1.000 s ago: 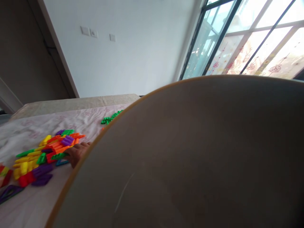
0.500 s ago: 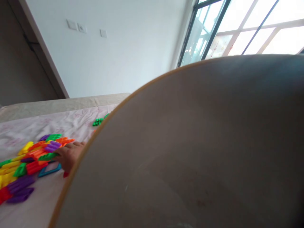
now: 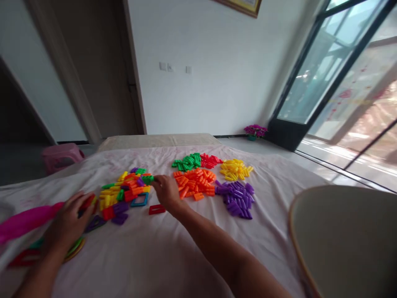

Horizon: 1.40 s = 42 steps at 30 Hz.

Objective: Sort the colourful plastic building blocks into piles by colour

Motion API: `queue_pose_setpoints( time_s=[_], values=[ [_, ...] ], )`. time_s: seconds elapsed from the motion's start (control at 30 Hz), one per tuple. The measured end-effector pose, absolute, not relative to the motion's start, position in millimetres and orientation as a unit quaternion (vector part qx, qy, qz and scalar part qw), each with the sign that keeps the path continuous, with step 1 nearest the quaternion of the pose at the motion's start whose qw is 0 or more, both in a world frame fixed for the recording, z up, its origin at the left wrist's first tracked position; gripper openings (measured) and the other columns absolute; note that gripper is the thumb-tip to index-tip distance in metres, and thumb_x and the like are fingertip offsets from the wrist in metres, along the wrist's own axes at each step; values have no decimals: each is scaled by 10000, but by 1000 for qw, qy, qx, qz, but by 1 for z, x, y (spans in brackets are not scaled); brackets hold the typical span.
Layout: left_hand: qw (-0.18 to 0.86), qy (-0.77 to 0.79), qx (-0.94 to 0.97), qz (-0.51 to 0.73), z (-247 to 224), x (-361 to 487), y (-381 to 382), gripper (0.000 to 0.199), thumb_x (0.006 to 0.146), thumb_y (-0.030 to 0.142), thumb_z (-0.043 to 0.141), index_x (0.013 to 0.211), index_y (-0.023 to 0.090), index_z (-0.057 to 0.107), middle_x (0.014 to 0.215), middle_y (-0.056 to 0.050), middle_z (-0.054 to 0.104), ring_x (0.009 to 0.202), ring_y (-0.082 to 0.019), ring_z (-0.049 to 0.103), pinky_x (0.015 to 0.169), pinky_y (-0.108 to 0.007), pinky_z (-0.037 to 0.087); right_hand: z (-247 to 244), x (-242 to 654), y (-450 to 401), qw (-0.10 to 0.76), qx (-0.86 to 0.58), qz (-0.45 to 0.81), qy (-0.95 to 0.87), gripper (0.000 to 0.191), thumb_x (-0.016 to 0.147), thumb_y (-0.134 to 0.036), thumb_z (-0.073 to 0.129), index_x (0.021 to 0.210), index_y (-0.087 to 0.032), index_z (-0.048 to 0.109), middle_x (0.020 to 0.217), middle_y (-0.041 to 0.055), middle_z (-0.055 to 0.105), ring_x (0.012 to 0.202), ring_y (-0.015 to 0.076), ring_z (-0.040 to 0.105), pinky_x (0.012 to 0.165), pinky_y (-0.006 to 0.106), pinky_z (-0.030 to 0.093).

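"What is the right hand (image 3: 166, 191) doing?"

"Gripping a green block (image 3: 147, 179) by its end, over the right side of a mixed-colour heap (image 3: 123, 193)."

"And the left hand (image 3: 68, 216)?"

"Curled over a red-and-yellow piece (image 3: 90, 201), left of that heap — I can't tell whether it grips it."

"What lies around them?"

"A blue frame (image 3: 139, 205) just beside the heap, and a red frame (image 3: 151, 210) near the right hand, all on a pale cloth (image 3: 139, 256)."

"Anything beyond the right hand?"

"Single-colour piles: green (image 3: 186, 162) and red (image 3: 211, 160) at the back, orange (image 3: 194, 181) in front of them, then yellow (image 3: 235, 169), with purple (image 3: 238, 199) nearer. A large pale container (image 3: 347, 236) stands at the near right — partly out of view."
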<state>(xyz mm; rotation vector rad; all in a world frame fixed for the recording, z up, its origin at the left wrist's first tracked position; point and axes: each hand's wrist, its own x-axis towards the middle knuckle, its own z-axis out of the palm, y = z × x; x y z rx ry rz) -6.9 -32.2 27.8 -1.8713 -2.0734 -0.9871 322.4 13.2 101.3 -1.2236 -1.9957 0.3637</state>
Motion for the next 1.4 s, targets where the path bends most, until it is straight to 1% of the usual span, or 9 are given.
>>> queue_pose_setpoints(
  time_s=[0.07,0.27,0.53,0.73,0.87,1.0,1.1,1.2,1.4],
  values=[
    [88,-685,-639,-338,24,-11,-26,431,894,447,438,1229,225,594,1401,-92,529,1291,-267,503,1113,-436,403,96,327,20,415,-472,153,-762,179,941,-297,550,923,-208,704,913,29,711,842,170,623,742,238,405],
    [80,-667,-634,-383,22,-9,-30,405,867,386,491,1218,239,628,1387,-78,550,1313,-244,493,1112,-396,405,79,350,25,442,-478,191,-735,222,924,-299,503,854,-188,683,793,32,668,729,175,597,656,252,397],
    [82,-667,-632,-386,24,-9,-26,429,873,394,502,1256,226,600,1394,-95,542,1289,-252,511,1112,-411,403,62,354,23,468,-470,198,-722,212,897,-283,503,936,-180,684,864,55,692,778,186,619,712,270,438],
    [82,-688,-619,-371,21,-11,-24,452,870,414,507,1277,236,587,1422,-91,517,1308,-266,491,1097,-421,413,80,363,27,453,-465,160,-744,222,851,-207,505,952,-183,701,873,51,697,783,177,617,709,253,433],
    [76,-703,-609,-361,26,-7,-28,451,884,411,489,1291,239,579,1437,-86,501,1308,-264,491,1074,-413,435,109,382,50,406,-527,120,-737,247,851,-216,515,1003,-198,709,921,46,718,823,180,634,703,239,414],
    [72,-701,-608,-366,28,-4,-29,452,885,410,487,1296,244,575,1437,-88,496,1312,-261,488,1078,-406,430,142,404,89,300,-615,82,-724,265,880,-234,496,1021,-182,714,925,62,724,841,182,637,699,233,395],
    [74,-702,-602,-375,26,-5,-28,455,868,424,506,1283,257,586,1429,-82,503,1304,-259,496,1077,-398,434,158,425,115,235,-679,49,-693,307,924,-284,460,1093,-187,697,1016,97,717,916,202,639,714,244,397],
    [81,-702,-600,-375,23,-7,-27,455,861,437,510,1269,257,598,1423,-76,505,1299,-255,502,1081,-388,433,160,448,132,207,-710,30,-672,336,891,-221,480,1166,-216,674,1094,101,703,984,206,633,730,241,401],
    [85,-705,-604,-362,20,-9,-27,461,885,448,487,1288,242,581,1424,-88,500,1313,-269,488,1071,-417,444,155,483,151,144,-723,66,-673,281,769,-145,576,1010,-146,721,895,97,713,829,187,645,650,225,398]
  ],
)
